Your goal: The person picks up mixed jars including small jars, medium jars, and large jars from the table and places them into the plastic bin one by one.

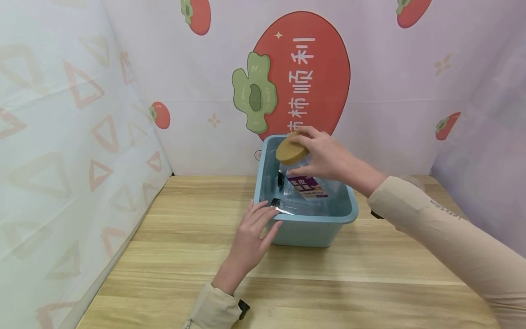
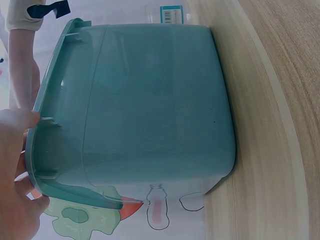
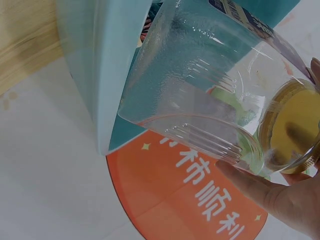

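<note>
A clear plastic jar (image 1: 306,185) with a yellow lid (image 1: 289,150) and a purple label tilts over a light-blue plastic bin (image 1: 306,233), its lower part inside the rim. My right hand (image 1: 324,155) holds it near the top, fingers on the lid and thumb lower down. In the right wrist view the see-through jar (image 3: 185,85) shows no contents. My left hand (image 1: 252,233) grips the bin's near-left corner, with the rim between fingers and thumb. The left wrist view shows the bin's outer wall (image 2: 155,105) and the left hand (image 2: 17,165) at its rim.
Inside the bin are clear items with dark parts (image 1: 281,179), only partly seen. A transparent container with a blue-edged barcode label (image 2: 171,15) stands beyond the bin, mostly hidden. The wooden table (image 1: 185,256) meets a printed cloth backdrop (image 1: 205,151) and side cloths.
</note>
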A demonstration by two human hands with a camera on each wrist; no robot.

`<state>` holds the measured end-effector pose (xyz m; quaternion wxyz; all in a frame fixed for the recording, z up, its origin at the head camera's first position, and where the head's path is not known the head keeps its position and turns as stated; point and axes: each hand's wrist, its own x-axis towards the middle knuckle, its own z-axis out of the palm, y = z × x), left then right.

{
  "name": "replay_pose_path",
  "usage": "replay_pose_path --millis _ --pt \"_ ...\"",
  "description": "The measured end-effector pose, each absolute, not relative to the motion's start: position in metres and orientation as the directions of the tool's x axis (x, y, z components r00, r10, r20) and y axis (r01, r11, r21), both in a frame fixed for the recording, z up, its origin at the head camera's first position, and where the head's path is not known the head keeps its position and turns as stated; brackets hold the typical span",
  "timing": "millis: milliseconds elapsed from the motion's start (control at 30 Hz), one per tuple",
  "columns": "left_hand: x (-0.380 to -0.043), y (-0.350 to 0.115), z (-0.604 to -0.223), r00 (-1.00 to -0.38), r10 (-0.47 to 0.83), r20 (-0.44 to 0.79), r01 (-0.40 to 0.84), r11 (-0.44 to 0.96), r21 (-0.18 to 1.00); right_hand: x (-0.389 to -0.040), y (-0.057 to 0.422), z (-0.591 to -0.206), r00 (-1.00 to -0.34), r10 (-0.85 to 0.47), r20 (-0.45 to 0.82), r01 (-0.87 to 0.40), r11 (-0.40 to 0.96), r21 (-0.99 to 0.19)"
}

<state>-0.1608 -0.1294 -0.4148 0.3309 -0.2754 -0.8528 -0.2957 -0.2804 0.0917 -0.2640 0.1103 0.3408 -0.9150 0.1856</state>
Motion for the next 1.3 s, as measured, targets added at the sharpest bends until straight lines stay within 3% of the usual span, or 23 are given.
replay_pose_path --millis 500,767,1300 --pt "-0.161 -0.129 -0.416 -0.625 0.274 0.731 0.670 0.670 0.322 -0.280 0.089 -0.270 -0.726 -0.601 0.335 -0.684 0.685 -0.251" --pt "-0.162 -0.129 -0.417 -0.612 0.283 0.739 0.683 0.660 0.312 -0.281 0.090 -0.269 -0.763 -0.585 0.274 -0.644 0.722 -0.251" --pt "-0.165 -0.130 -0.419 -0.598 0.276 0.753 0.690 0.655 0.307 -0.281 0.110 -0.272 -0.806 -0.526 0.271 -0.589 0.759 -0.277"
